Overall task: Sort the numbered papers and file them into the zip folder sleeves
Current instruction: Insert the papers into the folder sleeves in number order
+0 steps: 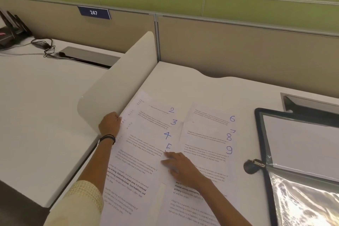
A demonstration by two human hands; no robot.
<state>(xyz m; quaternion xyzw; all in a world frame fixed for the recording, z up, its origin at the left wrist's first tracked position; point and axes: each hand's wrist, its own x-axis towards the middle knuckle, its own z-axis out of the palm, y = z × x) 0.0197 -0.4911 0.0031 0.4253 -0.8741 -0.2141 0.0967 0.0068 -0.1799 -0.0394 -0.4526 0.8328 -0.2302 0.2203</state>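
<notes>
The numbered papers [143,161] lie fanned in two rows on the desk [183,79]. They sit between the white divider [117,79] and the open zip folder [260,134]. The left hand [110,124] has its fingers curled round the papers' left edge. The right hand [180,166] has straight fingers pressing near the 5. Bare desk shows behind the papers.

Two columns of papers lie on the surface [211,88], overlapping down the middle: the left column [146,134] beside the divider [119,82], the right column [207,134] toward the folder [260,134]. The folder lies open at the right, a sheet [302,143] inside it and its zip pull [257,163] on its left edge. The left grip [110,124] sits at the left column's outer edge; the right grip [180,167] lies flat where the columns meet. Beyond the divider, another surface [36,97] carries a router [11,31] and adapter [41,43] at its far end. A partition [238,47] stands behind both.
</notes>
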